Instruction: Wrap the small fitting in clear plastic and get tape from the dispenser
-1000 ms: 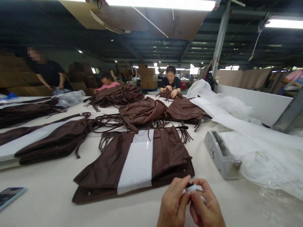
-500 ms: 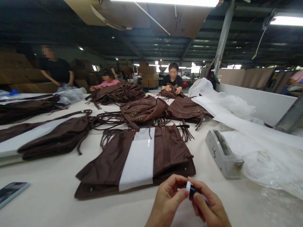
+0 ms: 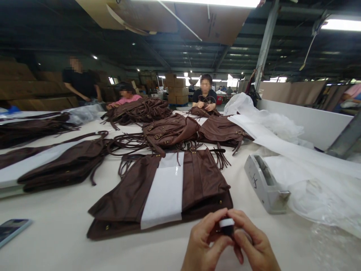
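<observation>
Close to the table's front edge, my left hand (image 3: 205,241) and my right hand (image 3: 252,241) meet around a small black and white piece (image 3: 226,226). Fingers and thumbs of both hands pinch it from either side; its exact kind is too small to make out. Just beyond my hands lies a dark brown handbag (image 3: 197,180), flat on the table, with a band of white paper (image 3: 163,195) wrapped across its middle. The bag's near right corner comes close to my fingertips.
A grey tape dispenser (image 3: 266,184) stands right of the bag, beside white sheets and clear plastic (image 3: 313,203). A phone (image 3: 14,229) lies at left. More brown bags (image 3: 172,130) cover the table's far part. Several co-workers (image 3: 205,92) are behind it.
My hands have shifted slightly right, and the black and white piece has turned so its white band faces up. Across the table, the standing person at left has moved rightward.
</observation>
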{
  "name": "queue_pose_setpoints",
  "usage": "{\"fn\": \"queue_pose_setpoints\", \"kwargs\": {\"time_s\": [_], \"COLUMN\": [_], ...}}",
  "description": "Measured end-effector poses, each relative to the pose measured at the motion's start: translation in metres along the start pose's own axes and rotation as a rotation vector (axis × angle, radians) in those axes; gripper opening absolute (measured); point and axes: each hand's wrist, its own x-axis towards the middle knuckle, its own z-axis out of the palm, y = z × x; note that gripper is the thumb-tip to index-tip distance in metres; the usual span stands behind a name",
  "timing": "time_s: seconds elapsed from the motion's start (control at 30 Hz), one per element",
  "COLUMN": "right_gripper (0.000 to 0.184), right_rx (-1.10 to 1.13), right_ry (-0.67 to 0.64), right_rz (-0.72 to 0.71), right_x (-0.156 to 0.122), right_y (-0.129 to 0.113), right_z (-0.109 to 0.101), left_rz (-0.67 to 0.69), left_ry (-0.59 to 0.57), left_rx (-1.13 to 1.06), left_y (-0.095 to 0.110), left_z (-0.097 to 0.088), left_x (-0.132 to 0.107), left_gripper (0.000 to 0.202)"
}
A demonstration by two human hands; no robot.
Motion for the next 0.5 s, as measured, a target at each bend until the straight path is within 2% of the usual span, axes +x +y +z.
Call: {"fn": "queue_pose_setpoints", "kwargs": {"time_s": [0.13, 0.27, 0.37, 0.5], "right_gripper": [0.030, 0.028, 0.030, 0.033], "right_rx": [-0.050, 0.043, 0.061, 0.033], "right_ry": [0.084, 0.043, 0.054, 0.052], "right_rz": [-0.053, -0.040, -0.051, 0.020], "right_x": [-0.001, 0.000, 0.001, 0.003], "right_y": [0.001, 0.000, 0.000, 0.003], "right_z": [0.003, 0.007, 0.010, 0.011], "left_rz": [0.008, 0.004, 0.021, 0.097], "left_ry": [0.029, 0.023, 0.043, 0.036], "left_rx": [-0.045, 0.069, 0.201, 0.435], "left_y": [-0.002, 0.001, 0.000, -0.007], "left_z": [0.002, 0.000, -0.004, -0.010], "left_x": [0.000, 0.000, -0.001, -0.002], "left_gripper": [0.027, 0.024, 0.025, 0.026]}}
